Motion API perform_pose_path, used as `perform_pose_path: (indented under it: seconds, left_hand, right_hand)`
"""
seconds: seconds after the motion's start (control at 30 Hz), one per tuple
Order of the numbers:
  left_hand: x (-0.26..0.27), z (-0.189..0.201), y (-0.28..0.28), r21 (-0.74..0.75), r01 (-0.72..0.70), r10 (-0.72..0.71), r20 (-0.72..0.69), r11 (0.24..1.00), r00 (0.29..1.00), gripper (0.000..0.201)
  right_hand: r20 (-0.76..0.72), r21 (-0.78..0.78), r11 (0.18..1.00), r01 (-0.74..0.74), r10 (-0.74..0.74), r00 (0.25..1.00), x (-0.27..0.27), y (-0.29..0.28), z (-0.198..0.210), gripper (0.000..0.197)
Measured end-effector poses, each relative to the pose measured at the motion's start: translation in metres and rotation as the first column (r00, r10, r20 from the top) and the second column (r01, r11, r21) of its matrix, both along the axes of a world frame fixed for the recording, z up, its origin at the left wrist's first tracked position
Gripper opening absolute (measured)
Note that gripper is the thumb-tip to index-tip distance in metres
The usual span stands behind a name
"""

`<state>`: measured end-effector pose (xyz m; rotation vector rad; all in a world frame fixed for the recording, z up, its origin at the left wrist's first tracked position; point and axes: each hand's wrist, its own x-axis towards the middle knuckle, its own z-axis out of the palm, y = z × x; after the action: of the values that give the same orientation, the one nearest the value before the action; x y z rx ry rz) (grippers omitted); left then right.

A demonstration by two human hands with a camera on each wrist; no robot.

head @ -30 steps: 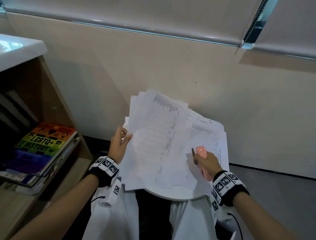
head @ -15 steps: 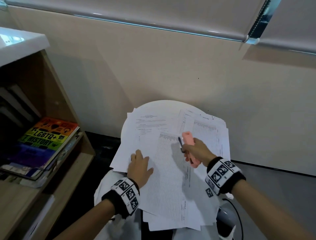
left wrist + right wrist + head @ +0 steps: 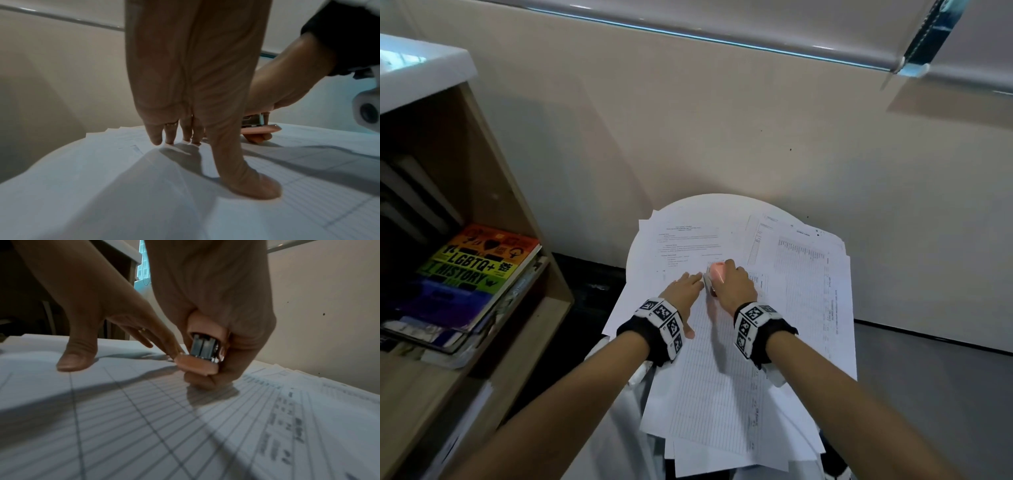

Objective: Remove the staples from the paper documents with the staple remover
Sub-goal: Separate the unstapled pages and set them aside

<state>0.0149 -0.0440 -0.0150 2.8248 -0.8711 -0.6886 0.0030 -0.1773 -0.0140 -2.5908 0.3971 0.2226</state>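
Observation:
A stack of printed paper documents [image 3: 722, 377] lies spread over a small round white table [image 3: 702, 209]. My left hand [image 3: 683, 291] lies flat on the top ruled sheet [image 3: 144, 426], straight fingers [image 3: 156, 138] and thumb pressing it down. Just to its right, my right hand [image 3: 736, 284] grips the pink staple remover [image 3: 717, 270], with its nose down at the top edge of that sheet. In the right wrist view the remover's metal inside [image 3: 203, 347] shows between its pink shells [image 3: 197, 365]. No staple can be made out.
A wooden shelf unit [image 3: 517, 212] stands at the left with a rainbow-covered book [image 3: 479, 270] lying on other books. A beige wall [image 3: 722, 120] rises right behind the table. More sheets [image 3: 808, 267] fan out to the right and overhang the table's near edge.
The left hand laid down the papers it was holding up and now presses them flat. The right hand carried the staple remover left and down onto the top sheet, beside the left fingers.

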Motion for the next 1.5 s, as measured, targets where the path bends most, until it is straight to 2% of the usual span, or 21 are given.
perform_pose_path:
  seconds: [0.23, 0.4, 0.6, 0.77, 0.9, 1.03, 1.2, 1.27, 1.5]
  left_hand:
    - [-0.001, 0.003, 0.006, -0.066, 0.031, -0.028, 0.056, 0.997, 0.998, 0.1]
    - [-0.001, 0.005, 0.006, -0.058, 0.028, -0.025, 0.053, 0.998, 0.998, 0.102]
    - [-0.001, 0.007, 0.005, -0.084, 0.014, -0.011, 0.032, 0.996, 0.999, 0.103]
    - [0.001, 0.005, 0.004, -0.073, 0.002, 0.001, 0.031, 0.997, 1.0, 0.105]
    - [0.001, 0.005, 0.003, -0.073, 0.002, 0.001, 0.031, 0.997, 1.0, 0.106]
    - [0.001, 0.007, 0.002, -0.055, -0.002, 0.004, 0.034, 0.998, 0.999, 0.107]
    - [0.001, 0.008, -0.001, -0.025, -0.007, 0.009, 0.051, 1.0, 0.999, 0.108]
    - [0.001, 0.008, 0.0, -0.016, -0.001, 0.002, 0.051, 1.0, 0.999, 0.109]
    - [0.002, 0.006, -0.002, 0.021, 0.007, -0.008, 0.063, 1.0, 0.998, 0.109]
  right_hand:
    - [0.037, -0.041, 0.999, 0.021, -0.019, 0.999, 0.005, 0.01, -0.004, 0.042]
    - [0.133, -0.195, 0.976, -0.096, 0.123, 0.983, 0.004, 0.008, -0.011, 0.042]
    - [0.069, -0.004, 0.995, 0.1, -0.099, 0.993, 0.013, 0.014, -0.006, 0.045]
    - [0.139, -0.029, 0.998, 0.052, -0.048, 0.989, 0.014, 0.018, -0.012, 0.041]
    - [0.065, 0.089, 0.988, 0.125, -0.131, 0.989, 0.019, 0.012, -0.007, 0.047]
    - [0.044, 0.188, 0.97, 0.155, -0.166, 0.985, 0.018, 0.008, -0.007, 0.043]
    - [0.061, 0.232, 0.959, 0.163, -0.182, 0.981, 0.018, 0.008, -0.009, 0.042]
    - [0.066, 0.214, 0.963, 0.164, -0.181, 0.981, 0.018, 0.009, -0.009, 0.042]
    - [0.204, -0.037, 0.999, 0.029, -0.021, 0.979, 0.015, 0.013, -0.013, 0.041]
